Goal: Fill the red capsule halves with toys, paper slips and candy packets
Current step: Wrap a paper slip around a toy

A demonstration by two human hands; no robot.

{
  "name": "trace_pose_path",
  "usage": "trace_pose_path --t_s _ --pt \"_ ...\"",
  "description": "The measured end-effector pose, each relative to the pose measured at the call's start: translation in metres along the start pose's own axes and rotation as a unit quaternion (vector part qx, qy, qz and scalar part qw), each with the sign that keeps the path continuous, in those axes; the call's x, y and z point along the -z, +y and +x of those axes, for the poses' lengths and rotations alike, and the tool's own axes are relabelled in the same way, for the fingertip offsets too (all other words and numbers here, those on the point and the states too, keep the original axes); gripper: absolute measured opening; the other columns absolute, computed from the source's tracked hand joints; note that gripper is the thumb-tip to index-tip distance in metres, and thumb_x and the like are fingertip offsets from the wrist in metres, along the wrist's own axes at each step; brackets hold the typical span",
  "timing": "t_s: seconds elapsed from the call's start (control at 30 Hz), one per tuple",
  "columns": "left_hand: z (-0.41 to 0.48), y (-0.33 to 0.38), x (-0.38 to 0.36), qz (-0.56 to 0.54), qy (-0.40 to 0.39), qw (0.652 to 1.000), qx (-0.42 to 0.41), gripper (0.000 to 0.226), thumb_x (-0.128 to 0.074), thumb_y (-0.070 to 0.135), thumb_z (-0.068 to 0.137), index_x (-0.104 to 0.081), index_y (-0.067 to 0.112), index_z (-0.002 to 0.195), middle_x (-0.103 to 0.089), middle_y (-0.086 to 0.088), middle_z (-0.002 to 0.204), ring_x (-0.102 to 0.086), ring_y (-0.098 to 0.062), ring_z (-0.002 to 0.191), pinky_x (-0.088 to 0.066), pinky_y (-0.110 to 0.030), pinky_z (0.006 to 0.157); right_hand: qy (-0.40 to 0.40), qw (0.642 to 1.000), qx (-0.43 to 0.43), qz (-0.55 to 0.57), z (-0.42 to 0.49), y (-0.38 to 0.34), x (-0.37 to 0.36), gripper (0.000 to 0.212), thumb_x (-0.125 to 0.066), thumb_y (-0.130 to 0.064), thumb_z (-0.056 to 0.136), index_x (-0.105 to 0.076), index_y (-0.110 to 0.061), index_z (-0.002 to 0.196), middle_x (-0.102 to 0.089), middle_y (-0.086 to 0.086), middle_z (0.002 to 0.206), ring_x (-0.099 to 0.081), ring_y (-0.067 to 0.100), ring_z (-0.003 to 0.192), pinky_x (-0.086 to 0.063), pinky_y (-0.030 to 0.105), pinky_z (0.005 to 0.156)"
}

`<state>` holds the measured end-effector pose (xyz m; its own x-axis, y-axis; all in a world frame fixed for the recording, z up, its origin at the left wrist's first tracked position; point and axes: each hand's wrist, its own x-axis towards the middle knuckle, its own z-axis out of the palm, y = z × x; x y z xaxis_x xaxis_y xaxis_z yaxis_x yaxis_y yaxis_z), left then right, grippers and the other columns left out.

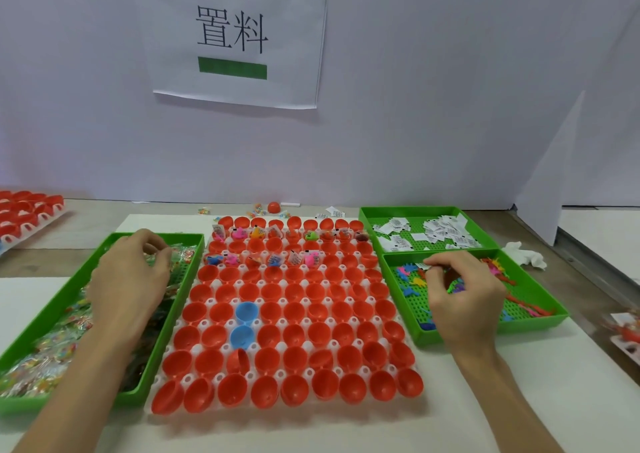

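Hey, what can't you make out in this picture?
Head view, left hand: whether its fingers hold anything over the candy tray; its back hides them.
Head view, right hand: what it pinches in the toy tray; curled fingers cover it.
Head view, paper slips: print too small.
Head view, spare capsule tray: cut off by left edge.

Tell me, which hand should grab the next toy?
The right hand. It hangs over the toy tray on that side. The left hand is over the candy tray, with the red capsule halves between.
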<state>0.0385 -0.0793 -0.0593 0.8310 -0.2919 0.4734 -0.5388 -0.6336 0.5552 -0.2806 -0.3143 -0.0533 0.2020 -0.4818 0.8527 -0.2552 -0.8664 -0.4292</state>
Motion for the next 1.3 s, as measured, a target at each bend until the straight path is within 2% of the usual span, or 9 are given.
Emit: trace_pose_path --t_s 0.13,0.23,0.3,0.37,0.77,0.9,1.0,1.1,1.3 --pt "-0.001 0.004 0.003 -0.062 -0.013 0.998 0.010 0.007 -0.067 0.014 0.093 -0.072 0.010 0.095 -0.064 -0.008 0.086 -0.059 -0.025 0.070 -0.045 -0.038 0.068 0.020 1.000 -0.012 0.002 0.002 -0.001 0.001 0.020 -0.052 -0.015 0.082 -0.071 -0.010 0.076 -0.062 -0.006 0.070 -0.055 0.010 0.064 -0.051 0.041 0.062" --pt "-0.005 0.008 0.005 -0.087 -0.019 0.996 0.015 0.009 -0.069 0.014 0.093 -0.073 0.009 0.099 -0.060 0.003 0.075 -0.059 -0.009 0.060 -0.044 -0.030 0.057 0.028 0.999 -0.023 0.003 0.002 -0.003 -0.002 0.016 -0.055 -0.009 0.082 -0.071 -0.010 0.077 -0.063 -0.004 0.070 -0.056 0.008 0.066 -0.047 0.019 0.067" --pt "-0.005 0.009 0.005 -0.094 -0.016 0.995 0.008 0.012 -0.069 0.013 0.092 -0.071 0.008 0.104 -0.059 0.005 0.074 -0.061 -0.012 0.062 -0.050 -0.034 0.062 0.026 0.999 -0.038 0.013 0.002 -0.003 -0.006 0.015 -0.058 -0.002 0.080 -0.071 -0.010 0.077 -0.064 -0.004 0.070 -0.057 0.008 0.068 -0.044 0.010 0.065" --pt "-0.005 0.010 0.006 -0.096 -0.015 0.995 0.005 0.017 -0.070 0.011 0.092 -0.069 0.008 0.109 -0.062 0.000 0.078 -0.064 -0.018 0.068 -0.055 -0.042 0.072 0.017 0.999 -0.043 0.020 0.002 -0.004 -0.008 0.015 -0.059 0.001 0.079 -0.071 -0.009 0.077 -0.064 -0.004 0.071 -0.059 0.008 0.069 -0.045 0.009 0.065" --pt "-0.009 0.023 0.020 -0.051 0.013 0.995 -0.085 0.022 -0.070 0.004 0.090 -0.071 0.001 0.111 -0.070 -0.017 0.099 -0.063 -0.025 0.079 -0.056 -0.047 0.085 -0.009 0.989 -0.114 0.093 -0.008 -0.023 -0.013 0.023 -0.064 0.010 0.078 -0.072 -0.011 0.075 -0.067 -0.006 0.070 -0.062 0.007 0.069 -0.045 0.012 0.063" --pt "-0.013 0.033 0.025 -0.063 0.042 0.989 -0.128 0.020 -0.071 0.003 0.089 -0.071 -0.002 0.109 -0.071 -0.021 0.100 -0.064 -0.024 0.075 -0.056 -0.039 0.080 -0.016 0.987 -0.129 0.090 -0.006 -0.017 -0.009 0.023 -0.066 0.011 0.079 -0.072 -0.011 0.075 -0.067 -0.006 0.069 -0.062 0.007 0.068 -0.046 0.013 0.062" --pt "-0.024 0.056 0.031 -0.117 0.046 0.983 -0.134 0.018 -0.072 0.009 0.090 -0.073 0.002 0.106 -0.074 -0.014 0.097 -0.068 -0.021 0.075 -0.053 -0.019 0.077 0.001 0.984 -0.154 0.088 0.001 -0.012 -0.002 0.025 -0.064 0.008 0.079 -0.072 -0.015 0.075 -0.066 -0.008 0.068 -0.062 0.006 0.067 -0.043 0.009 0.061" --pt "-0.050 0.102 0.033 -0.222 0.003 0.963 -0.152 0.016 -0.073 0.020 0.091 -0.073 0.012 0.105 -0.075 0.003 0.083 -0.071 -0.006 0.071 -0.052 -0.005 0.072 0.026 0.980 -0.176 0.090 0.006 -0.007 0.003 0.027 -0.062 0.007 0.079 -0.070 -0.018 0.075 -0.065 -0.012 0.068 -0.060 0.003 0.065 -0.041 0.008 0.058" --pt "-0.064 0.202 0.015 -0.321 -0.173 0.911 -0.193 0.003 -0.068 0.021 0.094 -0.066 0.020 0.097 -0.074 0.006 0.076 -0.070 -0.006 0.063 -0.060 -0.024 0.066 -0.001 0.974 -0.214 0.067 0.009 0.001 0.004 0.027 -0.062 0.006 0.083 -0.070 -0.019 0.075 -0.066 -0.008 0.067 -0.058 0.005 0.060 -0.040 0.009 0.054"
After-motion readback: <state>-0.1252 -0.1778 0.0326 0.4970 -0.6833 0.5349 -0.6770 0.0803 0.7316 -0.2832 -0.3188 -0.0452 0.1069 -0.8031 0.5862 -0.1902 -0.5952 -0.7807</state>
